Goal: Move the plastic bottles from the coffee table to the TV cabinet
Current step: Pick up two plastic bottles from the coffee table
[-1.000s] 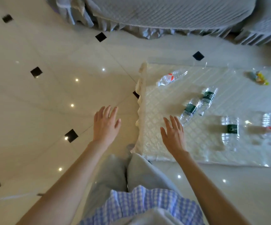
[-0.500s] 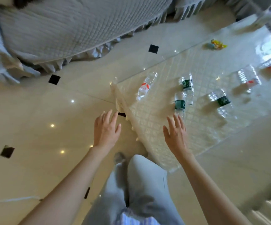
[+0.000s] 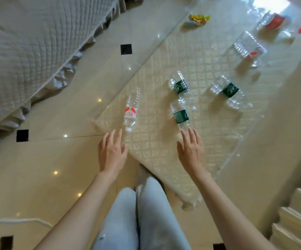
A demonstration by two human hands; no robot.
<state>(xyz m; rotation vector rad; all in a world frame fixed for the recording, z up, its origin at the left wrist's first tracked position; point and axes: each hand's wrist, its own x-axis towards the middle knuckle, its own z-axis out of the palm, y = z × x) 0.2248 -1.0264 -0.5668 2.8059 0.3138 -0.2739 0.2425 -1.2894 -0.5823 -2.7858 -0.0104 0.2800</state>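
A: Report current step.

B: I am in the approach phase. Nothing is lifted yet. My left hand (image 3: 111, 153) and right hand (image 3: 191, 150) both hover over the near corner of the tabletop (image 3: 155, 152), each grip spread wide with straight fingers and holding nothing.

A: Location of the targets?

B: All on the tabletop, lying flat. The red-label bottle (image 3: 131, 111) lies just ahead of my left hand. The nearest green-label bottle (image 3: 180, 115) lies just ahead of my right fingertips (image 3: 189, 131). More bottles lie farther back.

A: Next move?

B: I judge: lower each hand, curl fingers round one bottle each, lift. The TV cabinet is not in view.
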